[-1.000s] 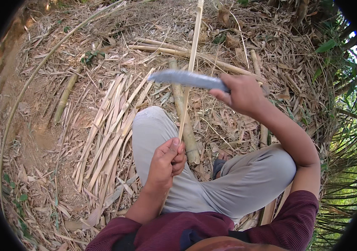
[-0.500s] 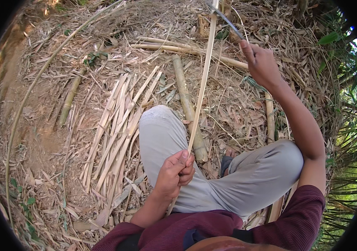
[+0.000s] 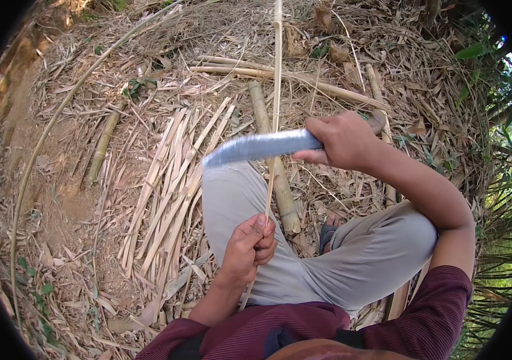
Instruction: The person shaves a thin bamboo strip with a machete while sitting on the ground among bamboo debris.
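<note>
My left hand (image 3: 248, 247) is closed in a fist around a long, thin bamboo strip (image 3: 277, 72), low over my left thigh. The strip runs up and away from it past the far edge of the view. My right hand (image 3: 346, 141) grips a machete (image 3: 259, 147) by its brown handle, whose end shows behind the fist. Its broad blade, curved at the tip and smeared by motion, points left over my left knee. The blade crosses in front of the strip and hides a short piece of it; whether they touch I cannot tell.
A pile of split bamboo strips (image 3: 169, 186) lies left of my knee. Beyond my legs rests a thick bamboo pole (image 3: 260, 105), with longer bamboo pieces (image 3: 328, 89) farther off. A long thin cane (image 3: 52, 120) arcs along the left. Dry leaves cover the ground; green plants stand at right.
My right hand has come nearer with the machete, from the strip's far part down to above my knee. The strip's far end has swung left. My left hand has hardly moved.
</note>
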The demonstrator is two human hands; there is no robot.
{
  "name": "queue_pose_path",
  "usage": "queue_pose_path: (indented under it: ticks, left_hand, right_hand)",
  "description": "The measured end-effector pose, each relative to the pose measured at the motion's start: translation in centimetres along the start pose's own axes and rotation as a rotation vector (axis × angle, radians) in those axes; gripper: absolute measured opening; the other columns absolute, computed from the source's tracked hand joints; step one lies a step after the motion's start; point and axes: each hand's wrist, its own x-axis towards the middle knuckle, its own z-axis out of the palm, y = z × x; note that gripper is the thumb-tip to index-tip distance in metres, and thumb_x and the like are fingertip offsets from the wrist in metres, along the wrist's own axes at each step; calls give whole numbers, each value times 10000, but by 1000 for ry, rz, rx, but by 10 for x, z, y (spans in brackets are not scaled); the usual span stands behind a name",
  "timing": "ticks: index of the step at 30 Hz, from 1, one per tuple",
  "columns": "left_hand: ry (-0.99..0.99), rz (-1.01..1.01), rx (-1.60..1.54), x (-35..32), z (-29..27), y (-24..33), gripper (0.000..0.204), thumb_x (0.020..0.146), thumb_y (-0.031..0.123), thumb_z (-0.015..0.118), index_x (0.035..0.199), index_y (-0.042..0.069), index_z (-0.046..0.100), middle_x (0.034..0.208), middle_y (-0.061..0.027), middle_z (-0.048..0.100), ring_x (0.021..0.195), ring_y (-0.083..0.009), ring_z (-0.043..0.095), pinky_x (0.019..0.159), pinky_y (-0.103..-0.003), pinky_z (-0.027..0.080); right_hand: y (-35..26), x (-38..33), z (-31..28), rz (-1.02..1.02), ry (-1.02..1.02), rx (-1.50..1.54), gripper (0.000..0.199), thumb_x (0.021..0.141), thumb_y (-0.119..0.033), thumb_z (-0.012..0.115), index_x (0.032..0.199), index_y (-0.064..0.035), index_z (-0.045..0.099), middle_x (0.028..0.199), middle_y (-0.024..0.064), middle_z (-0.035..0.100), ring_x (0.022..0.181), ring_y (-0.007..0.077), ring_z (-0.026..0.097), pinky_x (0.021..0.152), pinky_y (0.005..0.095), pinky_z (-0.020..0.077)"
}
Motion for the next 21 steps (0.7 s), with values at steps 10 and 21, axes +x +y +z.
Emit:
queue_pose_path:
  ticks: [10,21]
  left_hand:
    - [27,-24,17,-10,-9,-8,311,1050,304,426,826,89,448,576,52,272,432,-37,210,372,-213,149]
    - [264,126,339,-32,-31,-20,325,1049,301,453,822,74,504,611,69,385,477,-15,285,423,-198,216]
  right_hand:
    - [10,-8,1,38,-75,-30,618,904,-674,483,751,-88,604,547,88,576,493,240,604,504,389,509]
    - [53,-11,14,413,-116,86,659,914,-677,459,749,-52,592,557,100,560,500,288,576,531,430,483]
